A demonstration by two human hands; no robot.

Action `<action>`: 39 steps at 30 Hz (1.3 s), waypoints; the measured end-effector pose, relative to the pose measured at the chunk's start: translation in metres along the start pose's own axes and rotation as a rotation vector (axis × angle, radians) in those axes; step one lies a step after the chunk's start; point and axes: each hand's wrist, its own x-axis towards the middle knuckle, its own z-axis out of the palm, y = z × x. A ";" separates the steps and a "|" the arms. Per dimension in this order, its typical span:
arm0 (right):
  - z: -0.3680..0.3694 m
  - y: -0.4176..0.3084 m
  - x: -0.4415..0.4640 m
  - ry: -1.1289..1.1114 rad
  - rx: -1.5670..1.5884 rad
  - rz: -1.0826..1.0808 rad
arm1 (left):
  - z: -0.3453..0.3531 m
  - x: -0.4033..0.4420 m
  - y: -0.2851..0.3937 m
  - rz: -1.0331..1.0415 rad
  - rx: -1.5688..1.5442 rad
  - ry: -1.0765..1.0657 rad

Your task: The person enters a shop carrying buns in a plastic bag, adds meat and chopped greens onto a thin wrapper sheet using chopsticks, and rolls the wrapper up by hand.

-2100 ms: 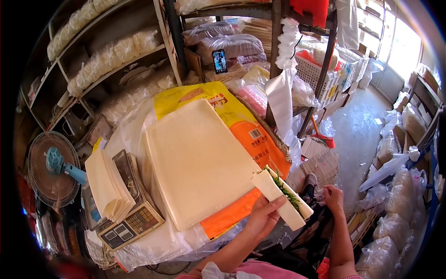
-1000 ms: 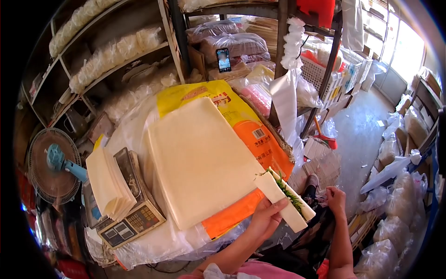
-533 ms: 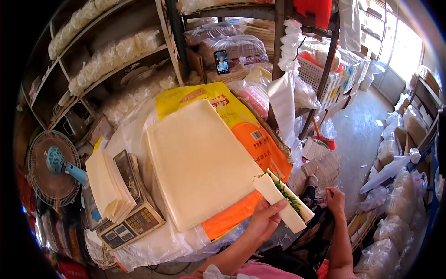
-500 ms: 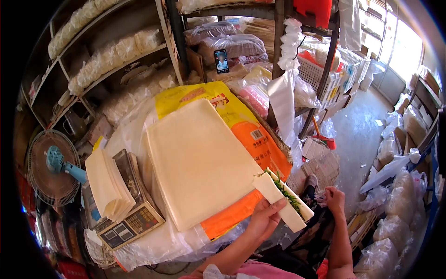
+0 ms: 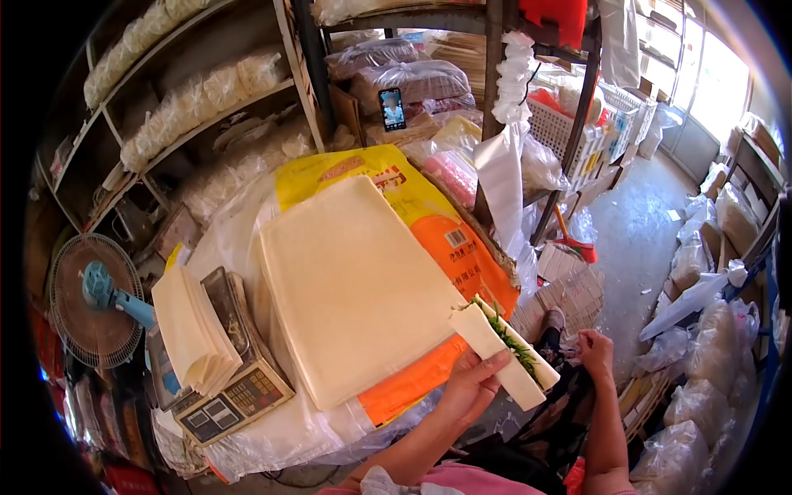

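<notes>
My left hand (image 5: pixel 474 381) is closed on the near edge of a folded cream sheet (image 5: pixel 498 358), with the thumb on top. Green sprigs (image 5: pixel 520 351) show along its open fold. It lies over the right corner of a flat stack of cream sheets (image 5: pixel 355 289), resembling tofu skin. My right hand (image 5: pixel 596 355) is off to the right, apart from the folded sheet, with its fingers curled together; whether anything small is in them is hidden.
A scale (image 5: pixel 233 396) bearing folded cream sheets (image 5: pixel 194 330) stands left of the stack. Beyond it is a fan (image 5: pixel 96 297). Yellow and orange packaging (image 5: pixel 462 256) lies under the stack. A phone (image 5: pixel 392 110) leans against bags behind. Shelves surround the table; bagged goods (image 5: pixel 693 412) line the right.
Both hands keep almost the same place. The folded sheet in my left hand has tilted very slightly, showing a bit more of the green sprigs.
</notes>
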 end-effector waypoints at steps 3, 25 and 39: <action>0.000 0.001 0.001 0.006 -0.013 -0.003 | -0.001 0.001 -0.001 -0.004 0.020 0.024; 0.000 -0.001 0.001 0.018 0.007 -0.011 | 0.000 0.003 -0.002 0.016 -0.011 -0.041; 0.000 0.001 0.000 0.023 0.031 0.001 | 0.001 0.002 -0.002 0.016 0.005 -0.037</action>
